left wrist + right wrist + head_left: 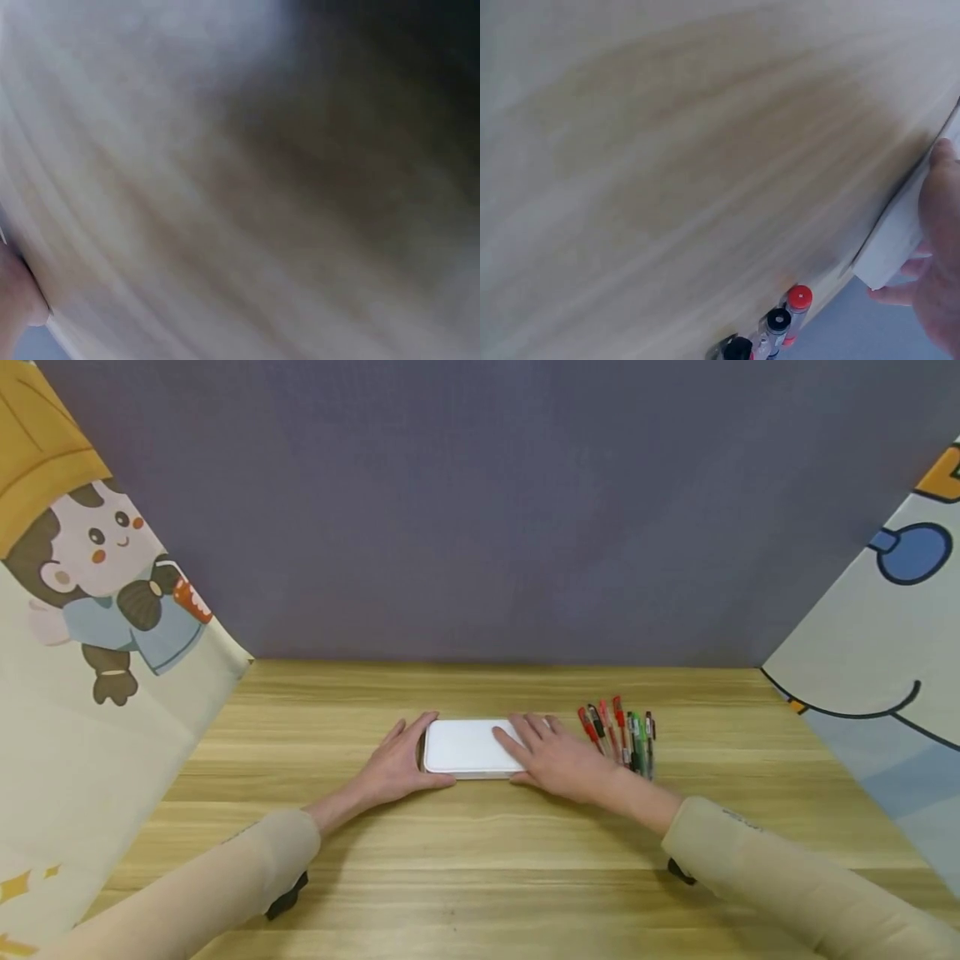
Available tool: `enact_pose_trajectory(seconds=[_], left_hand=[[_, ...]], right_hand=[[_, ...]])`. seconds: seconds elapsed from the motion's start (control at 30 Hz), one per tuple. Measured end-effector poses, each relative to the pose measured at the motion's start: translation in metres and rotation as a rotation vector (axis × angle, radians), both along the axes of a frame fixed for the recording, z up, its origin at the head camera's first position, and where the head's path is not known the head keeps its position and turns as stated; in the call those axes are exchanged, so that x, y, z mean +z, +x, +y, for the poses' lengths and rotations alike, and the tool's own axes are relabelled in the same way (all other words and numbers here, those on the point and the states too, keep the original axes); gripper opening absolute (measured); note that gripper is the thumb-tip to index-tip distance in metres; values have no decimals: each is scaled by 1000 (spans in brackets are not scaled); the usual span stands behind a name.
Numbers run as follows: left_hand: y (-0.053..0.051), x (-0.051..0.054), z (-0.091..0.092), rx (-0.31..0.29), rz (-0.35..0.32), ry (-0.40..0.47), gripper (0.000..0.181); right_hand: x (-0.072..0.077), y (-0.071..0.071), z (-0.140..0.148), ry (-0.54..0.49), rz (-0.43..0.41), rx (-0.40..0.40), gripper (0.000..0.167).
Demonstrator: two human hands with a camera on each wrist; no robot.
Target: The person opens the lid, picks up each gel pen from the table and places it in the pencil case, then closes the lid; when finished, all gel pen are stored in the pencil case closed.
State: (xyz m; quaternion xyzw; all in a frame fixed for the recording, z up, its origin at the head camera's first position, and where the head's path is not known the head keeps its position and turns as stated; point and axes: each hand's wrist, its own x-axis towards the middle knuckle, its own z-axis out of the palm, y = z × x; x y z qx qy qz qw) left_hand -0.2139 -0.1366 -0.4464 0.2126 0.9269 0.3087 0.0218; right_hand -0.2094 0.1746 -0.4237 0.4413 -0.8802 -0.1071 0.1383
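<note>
A white rectangular box (463,745) with rounded corners lies flat on the wooden table, its long side across my view. My left hand (393,764) holds its left end, thumb along the near edge and fingers at the far corner. Over the right end lies my right hand (564,762), fingers spread across the top and thumb at the near edge. In the right wrist view, this hand's thumb and fingers grip the box's end (891,247). The left wrist view is mostly blurred tabletop, with part of the left hand (19,296) at its edge.
Right of the box lie several pens with red, black and green caps, among them a red-capped pen (619,718) and a green pen (641,735), close to the right hand. A grey panel (495,527) rises behind the wooden table (450,860). Cartoon-printed panels flank both sides.
</note>
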Motion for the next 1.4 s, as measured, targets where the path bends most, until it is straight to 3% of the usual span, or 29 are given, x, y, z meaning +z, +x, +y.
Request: enact_pose_trajectory(seconds=[0.23, 0.43, 0.83, 1.07, 1.2, 1.3, 1.4], left_hand=[[1, -1, 2, 7, 42, -14, 108], [-1, 2, 3, 16, 55, -6, 109], [-2, 1, 3, 17, 46, -11, 111], [-3, 3, 1, 62, -29, 28, 111], [-3, 2, 2, 59, -40, 34, 101], [-4, 0, 4, 52, -32, 41, 94], [-6, -2, 6, 56, -37, 37, 99]], right_hand=[[-3, -4, 2, 23, 53, 45, 72], [6, -10, 4, 56, 49, 60, 72], [14, -14, 4, 54, -94, 17, 70], [16, -18, 2, 16, -145, 10, 70], [22, -19, 5, 7, -269, -15, 70], [34, -22, 10, -47, -437, -54, 66], [44, -27, 15, -145, -604, -88, 63]])
